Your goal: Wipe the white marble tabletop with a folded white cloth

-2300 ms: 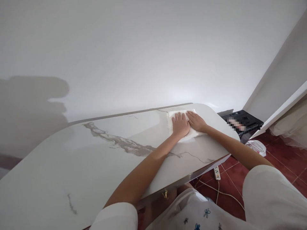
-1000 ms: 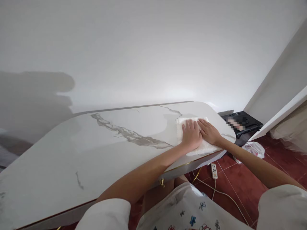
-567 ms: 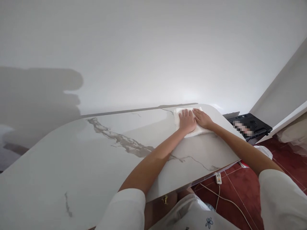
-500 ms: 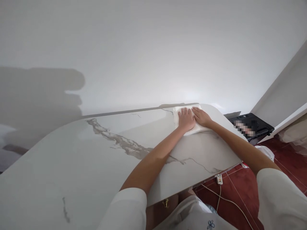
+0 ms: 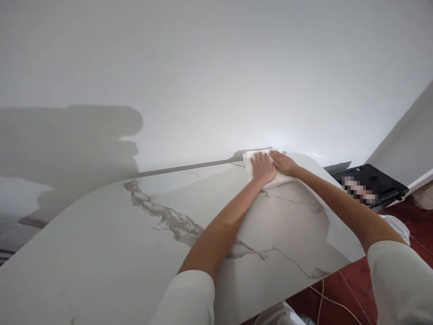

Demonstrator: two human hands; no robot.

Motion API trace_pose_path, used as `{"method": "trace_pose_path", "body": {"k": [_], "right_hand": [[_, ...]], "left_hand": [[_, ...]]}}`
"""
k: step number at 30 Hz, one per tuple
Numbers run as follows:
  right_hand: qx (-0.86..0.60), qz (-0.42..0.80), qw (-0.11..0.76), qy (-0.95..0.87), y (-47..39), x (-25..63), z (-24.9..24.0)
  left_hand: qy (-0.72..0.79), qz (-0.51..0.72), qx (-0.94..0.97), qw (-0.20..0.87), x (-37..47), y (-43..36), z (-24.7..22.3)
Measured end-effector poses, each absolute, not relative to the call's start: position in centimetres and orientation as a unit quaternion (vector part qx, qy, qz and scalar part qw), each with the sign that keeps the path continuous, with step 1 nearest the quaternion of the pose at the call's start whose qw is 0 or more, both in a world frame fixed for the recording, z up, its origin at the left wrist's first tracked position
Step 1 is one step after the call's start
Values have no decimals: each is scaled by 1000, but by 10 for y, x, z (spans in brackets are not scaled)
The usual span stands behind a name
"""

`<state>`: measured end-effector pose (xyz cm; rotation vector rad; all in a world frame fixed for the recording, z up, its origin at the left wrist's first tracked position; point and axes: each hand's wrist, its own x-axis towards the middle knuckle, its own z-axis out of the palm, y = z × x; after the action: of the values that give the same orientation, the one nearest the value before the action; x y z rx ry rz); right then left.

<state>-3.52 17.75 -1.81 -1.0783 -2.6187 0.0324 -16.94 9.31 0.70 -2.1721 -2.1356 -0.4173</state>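
A white cloth (image 5: 281, 178) lies on the white marbled tabletop (image 5: 128, 253), close to the far edge by the wall. My left hand (image 5: 263, 169) presses down on the cloth with its fingers stretched out and a little apart. Beside it my right hand (image 5: 284, 164) rests flat on the cloth's right part, its fingers extended toward the left hand and touching or nearly touching it. Under both palms the cloth is hidden.
A white wall (image 5: 216, 81) rises just behind the table. To the right stands a black case (image 5: 389, 183) with a blurred patch on it. A pale cable (image 5: 333, 301) runs over the red tiled floor (image 5: 356, 282) below the near edge.
Both hands and the cloth have slid away from me over the tabletop, toward the wall-side edge. The view has shifted too, so the table and case appear lower and further right.
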Motion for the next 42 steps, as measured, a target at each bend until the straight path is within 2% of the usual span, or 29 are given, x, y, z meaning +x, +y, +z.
{"method": "trace_pose_path", "body": {"k": [9,16,42], "right_hand": [[-389,26,170,-905,203,-3,-22],[-419,0,153,-895,183,-2,-20],[-404,-49,201,-891,16,39,-32]], "left_hand": [[-683,-161,-712,34,-143,116,3],[-671,-163,-722,32,-141,109,0],[-640,-151,-753,22,-109,-49,1]]}}
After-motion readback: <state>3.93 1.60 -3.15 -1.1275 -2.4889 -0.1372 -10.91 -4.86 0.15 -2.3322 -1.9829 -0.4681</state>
